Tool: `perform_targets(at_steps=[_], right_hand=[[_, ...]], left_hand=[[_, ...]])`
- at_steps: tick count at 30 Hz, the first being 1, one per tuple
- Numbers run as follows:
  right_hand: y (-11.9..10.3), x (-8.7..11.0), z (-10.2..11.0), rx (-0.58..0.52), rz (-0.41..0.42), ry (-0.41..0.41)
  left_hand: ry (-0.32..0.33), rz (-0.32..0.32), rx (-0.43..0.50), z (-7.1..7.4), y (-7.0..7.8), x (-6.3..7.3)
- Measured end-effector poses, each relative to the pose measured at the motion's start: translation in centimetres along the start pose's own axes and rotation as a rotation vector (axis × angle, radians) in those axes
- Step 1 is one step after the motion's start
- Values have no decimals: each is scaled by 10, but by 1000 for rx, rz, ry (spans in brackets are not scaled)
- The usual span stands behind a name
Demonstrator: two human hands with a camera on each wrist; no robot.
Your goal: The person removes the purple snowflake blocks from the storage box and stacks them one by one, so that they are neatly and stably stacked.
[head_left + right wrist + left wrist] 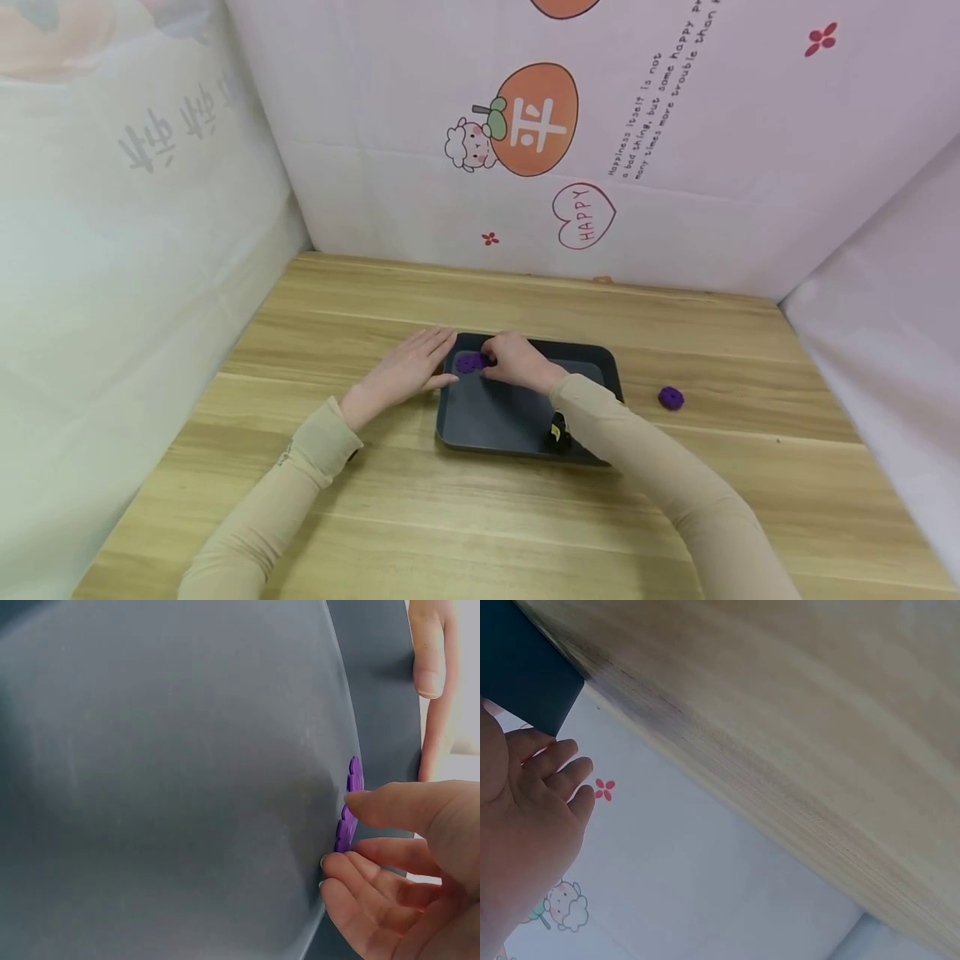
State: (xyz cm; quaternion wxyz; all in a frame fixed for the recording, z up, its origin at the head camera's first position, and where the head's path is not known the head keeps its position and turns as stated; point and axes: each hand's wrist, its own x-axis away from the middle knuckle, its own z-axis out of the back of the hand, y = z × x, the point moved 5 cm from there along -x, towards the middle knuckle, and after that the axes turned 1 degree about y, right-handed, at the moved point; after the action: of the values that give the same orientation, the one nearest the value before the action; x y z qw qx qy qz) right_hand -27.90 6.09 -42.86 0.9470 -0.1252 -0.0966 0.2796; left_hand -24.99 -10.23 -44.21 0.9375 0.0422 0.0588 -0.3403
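Note:
A dark grey tray (495,421) lies on the wooden table. My left hand (408,362) rests at its left edge with the fingers extended; the left wrist view shows this hand (536,795) beside the tray's dark outer wall (525,675). Inside the tray's far left part, my right hand (517,362) pinches a purple scalloped disc (346,827) between thumb and fingers. Another purple scalloped disc (467,363) sits right beside it, against the left inner side. Whether the two discs are joined I cannot tell. A loose purple piece (671,398) lies right of the tray.
White printed cloth (390,167) stands behind the table and on both sides. Wooden tabletop (420,525) surrounds the tray. A black item with a yellow mark (557,433) shows beside my right sleeve, over the tray's near right part.

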Motion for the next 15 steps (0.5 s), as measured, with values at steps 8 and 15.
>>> perform_targets(at_steps=[8,15], right_hand=[[0,0,0,13,1,-10],[-1,1,1,17,9,4]], left_hand=[[1,-2,2,2,0,0],[-21,8,7,-1,-1,-1]])
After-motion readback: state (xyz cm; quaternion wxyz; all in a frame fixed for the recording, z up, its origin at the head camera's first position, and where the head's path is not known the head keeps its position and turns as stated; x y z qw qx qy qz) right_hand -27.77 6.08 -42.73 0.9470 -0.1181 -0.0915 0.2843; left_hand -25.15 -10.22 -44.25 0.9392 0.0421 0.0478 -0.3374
